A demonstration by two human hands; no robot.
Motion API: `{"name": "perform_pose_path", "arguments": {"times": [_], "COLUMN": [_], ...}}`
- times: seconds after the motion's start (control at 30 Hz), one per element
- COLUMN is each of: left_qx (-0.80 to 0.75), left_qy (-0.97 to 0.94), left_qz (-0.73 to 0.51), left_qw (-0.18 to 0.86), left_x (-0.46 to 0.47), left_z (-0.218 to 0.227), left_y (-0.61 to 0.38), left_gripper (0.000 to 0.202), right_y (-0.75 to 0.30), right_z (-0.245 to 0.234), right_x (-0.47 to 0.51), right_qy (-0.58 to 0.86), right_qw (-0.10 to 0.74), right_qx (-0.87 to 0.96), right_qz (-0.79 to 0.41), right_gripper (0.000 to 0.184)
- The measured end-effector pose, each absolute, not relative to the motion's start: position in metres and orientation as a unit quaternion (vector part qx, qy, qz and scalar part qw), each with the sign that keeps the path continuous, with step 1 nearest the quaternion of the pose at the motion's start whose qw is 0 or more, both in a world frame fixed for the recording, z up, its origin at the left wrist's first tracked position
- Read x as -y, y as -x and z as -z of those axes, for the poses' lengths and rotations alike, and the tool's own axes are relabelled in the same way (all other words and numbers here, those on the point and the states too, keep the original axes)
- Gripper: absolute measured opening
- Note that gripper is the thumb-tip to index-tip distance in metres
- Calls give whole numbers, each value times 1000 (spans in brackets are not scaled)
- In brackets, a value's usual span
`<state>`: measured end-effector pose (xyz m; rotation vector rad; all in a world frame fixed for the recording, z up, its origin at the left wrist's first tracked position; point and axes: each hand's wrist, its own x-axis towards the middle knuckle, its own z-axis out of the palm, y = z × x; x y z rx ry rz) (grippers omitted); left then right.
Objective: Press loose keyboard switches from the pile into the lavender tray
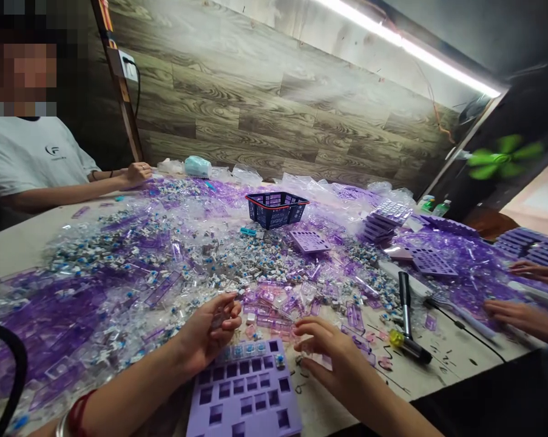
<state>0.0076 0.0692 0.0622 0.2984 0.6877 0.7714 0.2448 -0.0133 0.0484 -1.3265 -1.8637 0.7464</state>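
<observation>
Head view: nearest, cut off by the lower border, a purple keyboard switch plate (267, 419) with many open cutouts; along its far edge, a few clear-capped switches (249, 349), plus one blue-stemmed switch (280, 360) near the far right corner. Over the plate's far left corner, the left hand (209, 332), fingers curled; cannot tell if holding a piece. Just right of the plate, the right hand (331, 352), thumb and fingers parted. Judging by this, probably midway through filling the plate's far row by hand, most cutouts unfilled; for the next move, likely a need to square a switch over a cutout and press evenly. Beyond the plate, translucent pink and purple keycaps (274, 300), then a broad heap of loose switches (255, 258); right of the plate, a mallet (407, 321). Farther beyond the plate, a second purple plate (309, 241) and a dark blue basket (274, 217) with a red rim. Well right of the plate, a co-worker's hand (513, 312); far to the plate's left, beyond the heap, another person's hand (138, 174).
</observation>
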Motion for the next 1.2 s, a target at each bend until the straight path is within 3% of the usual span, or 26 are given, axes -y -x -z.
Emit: {"name": "perform_pose_path", "arguments": {"times": [0.1,0.47,0.7,0.9,1.2], "left_qx": [-328,-319,-308,-316,-320], "left_qy": [-136,-134,-143,-148,-142], "left_qz": [-349,-348,-332,-321,-320], "left_qw": [867,871,880,880,880], "left_x": [-71,-72,-74,-73,-73], "left_z": [-61,-61,-57,-57,-55], "left_y": [-8,-9,-7,-7,-7], "left_gripper": [49,52,53,49,45], "right_y": [-245,-261,-256,-244,-226], "right_z": [-45,-36,-47,-48,-50], "right_x": [16,13,13,13,14], "right_qy": [496,457,524,529,471], "right_qw": [332,296,250,290,310], "right_qx": [759,820,787,778,803], "right_qz": [-259,-176,-210,-174,-192], "right_gripper": [19,20,17,27,28]}}
